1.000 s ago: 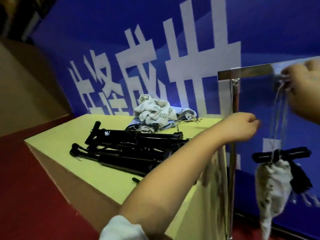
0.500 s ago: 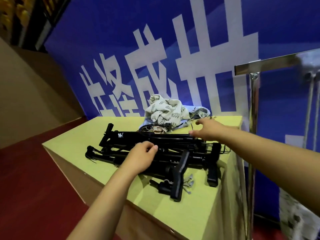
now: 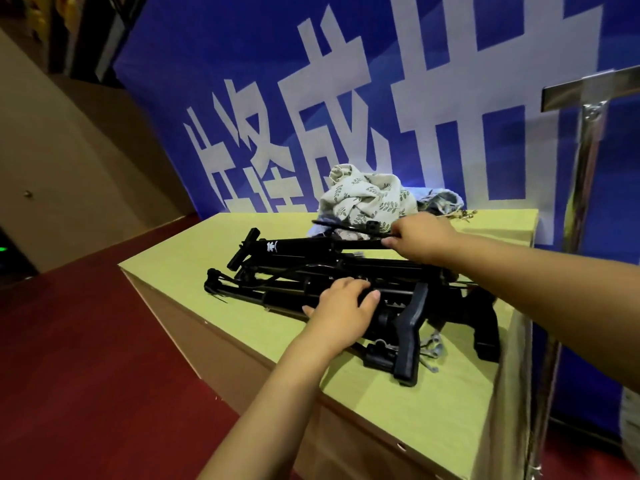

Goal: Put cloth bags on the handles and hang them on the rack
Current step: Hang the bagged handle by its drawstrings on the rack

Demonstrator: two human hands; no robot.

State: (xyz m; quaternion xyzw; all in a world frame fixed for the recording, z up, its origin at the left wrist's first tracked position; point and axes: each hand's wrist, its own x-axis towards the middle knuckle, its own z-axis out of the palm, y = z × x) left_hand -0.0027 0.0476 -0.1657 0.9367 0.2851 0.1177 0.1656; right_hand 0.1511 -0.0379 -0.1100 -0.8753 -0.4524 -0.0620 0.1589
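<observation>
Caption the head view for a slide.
Both hands, left and right, grasp black handles piled before cloth bags.

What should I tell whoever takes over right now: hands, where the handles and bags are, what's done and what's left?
Left hand: rests on the pile of black handles on the yellow-topped table, fingers curled over one.
Right hand: grips the top handle at its near end.
Leaf-print cloth bags: heaped at the table's back edge, behind the pile.
Chrome rack: right of the table; its bar runs out of frame.
Done: no bagged handle shows here.
Left: pull a handle free, bag it, hang it; repeat for the pile.
</observation>
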